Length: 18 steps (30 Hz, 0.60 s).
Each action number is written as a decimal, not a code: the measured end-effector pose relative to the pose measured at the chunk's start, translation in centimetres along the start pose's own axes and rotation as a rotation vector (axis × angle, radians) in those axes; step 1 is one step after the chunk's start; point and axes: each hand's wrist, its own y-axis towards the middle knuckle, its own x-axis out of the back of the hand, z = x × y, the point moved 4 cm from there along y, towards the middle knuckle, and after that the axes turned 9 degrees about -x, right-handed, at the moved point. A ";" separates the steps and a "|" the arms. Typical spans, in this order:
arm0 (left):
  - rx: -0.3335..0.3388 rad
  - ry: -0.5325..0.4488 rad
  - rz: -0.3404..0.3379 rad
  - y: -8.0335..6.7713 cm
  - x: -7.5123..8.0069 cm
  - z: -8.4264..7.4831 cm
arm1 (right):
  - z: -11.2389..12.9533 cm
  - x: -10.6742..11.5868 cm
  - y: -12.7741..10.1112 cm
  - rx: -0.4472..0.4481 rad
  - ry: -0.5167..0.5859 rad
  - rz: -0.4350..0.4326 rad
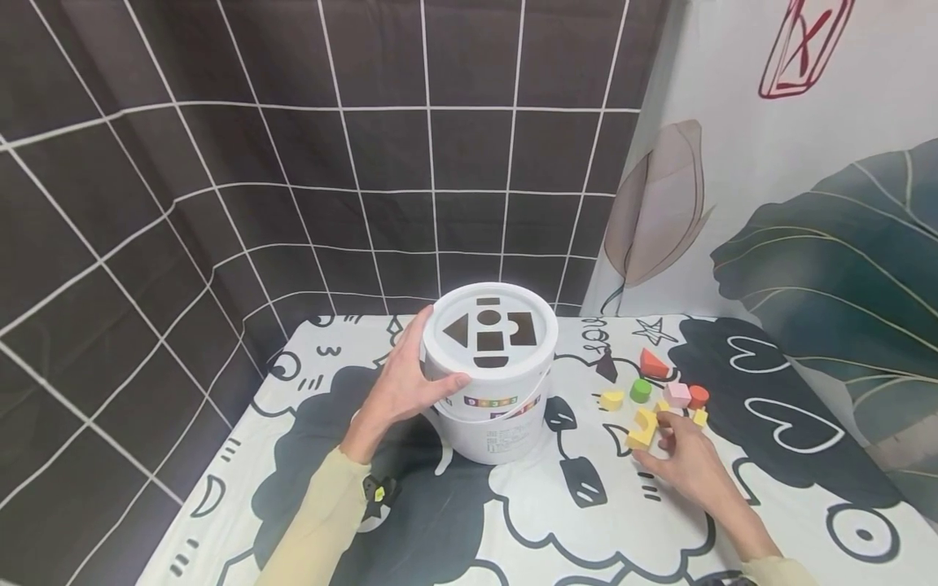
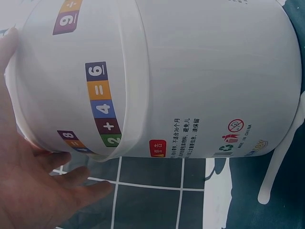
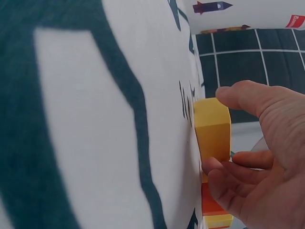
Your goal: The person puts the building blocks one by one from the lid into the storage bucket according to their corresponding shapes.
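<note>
A white bucket (image 1: pixel 506 435) with a white lid (image 1: pixel 440 346) stands at the middle of the cloth, its lid cut with shaped holes. Against the lid's left side rests my left hand (image 1: pixel 403 378), thumb along the front and fingers spread toward the back. Coloured number strips (image 2: pixel 101 105) run round the bucket near the palm. My right hand (image 1: pixel 689 456) pinches a yellow arch block (image 1: pixel 642 431) at the cloth, thumb on one end and fingertips on the other. In the right wrist view, the block (image 3: pixel 213 129) shows its plain yellow faces between thumb and fingers.
Loose blocks lie around the right hand: a red triangular block (image 1: pixel 654 364), green cylinder (image 1: pixel 640 391), yellow half-round (image 1: pixel 611 400), pink block (image 1: pixel 677 395) and orange-red cylinder (image 1: pixel 698 396). A dark gridded curtain (image 1: pixel 381 220) hangs behind the patterned cloth (image 1: pixel 528 521).
</note>
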 end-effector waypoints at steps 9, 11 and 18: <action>0.017 0.010 0.004 -0.1 0.0 -0.1 | -0.2 -0.2 0.5 -0.034 -0.008 0.016; 0.013 0.008 0.004 -0.1 0.0 -0.1 | -0.2 -0.2 0.5 -0.030 -0.006 0.007; 0.012 0.008 0.004 0.0 0.0 -0.1 | -0.2 -0.4 0.6 -0.030 -0.001 0.005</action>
